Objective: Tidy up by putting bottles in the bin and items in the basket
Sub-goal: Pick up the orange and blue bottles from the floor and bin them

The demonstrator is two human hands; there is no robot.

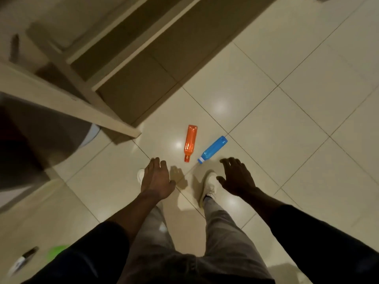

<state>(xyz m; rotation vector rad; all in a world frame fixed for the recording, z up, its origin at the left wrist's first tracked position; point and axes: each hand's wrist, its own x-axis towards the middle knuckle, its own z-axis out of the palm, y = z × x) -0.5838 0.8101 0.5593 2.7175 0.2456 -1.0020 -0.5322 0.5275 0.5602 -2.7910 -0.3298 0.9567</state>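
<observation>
Two bottles on floor, both hands empty.
Orange bottle (190, 142) and blue bottle (213, 149) lie side by side; my left hand (156, 178) and right hand (238, 177) hover above, fingers spread.

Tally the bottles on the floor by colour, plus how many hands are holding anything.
Orange bottle: 1, lying on the tile floor
Blue bottle: 1, lying beside the orange one, white cap toward the person
Total bottles: 2
Hands holding something: 0; left hand and right hand are both open and empty
</observation>
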